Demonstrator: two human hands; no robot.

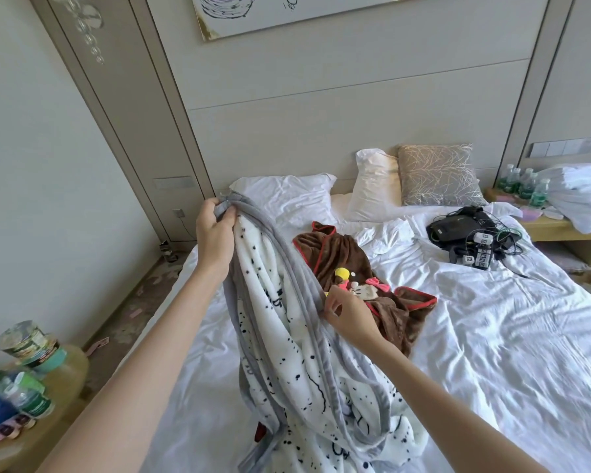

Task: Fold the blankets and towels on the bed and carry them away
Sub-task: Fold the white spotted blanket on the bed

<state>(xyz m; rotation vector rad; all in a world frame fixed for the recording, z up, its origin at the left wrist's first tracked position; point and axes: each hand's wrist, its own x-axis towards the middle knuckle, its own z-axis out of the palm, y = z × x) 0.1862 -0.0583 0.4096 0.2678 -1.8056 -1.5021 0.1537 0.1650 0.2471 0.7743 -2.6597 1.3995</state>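
A white fleece blanket point(297, 363) with black spots and a grey border hangs in front of me over the bed point(492, 336). My left hand point(215, 233) is raised and shut on a bunched corner of its grey edge. My right hand point(347, 310) sits lower and pinches the grey border partway down. Behind the blanket, a brown towel point(342, 261) with red trim and a cartoon patch lies crumpled on the white sheet.
White pillows point(287, 196) and a grey patterned cushion point(437, 174) lean at the headboard. Black devices with cables point(468, 233) lie at the bed's right. A nightstand point(560, 223) holds bottles and white linens. A round side table point(31, 404) with bottles stands at left.
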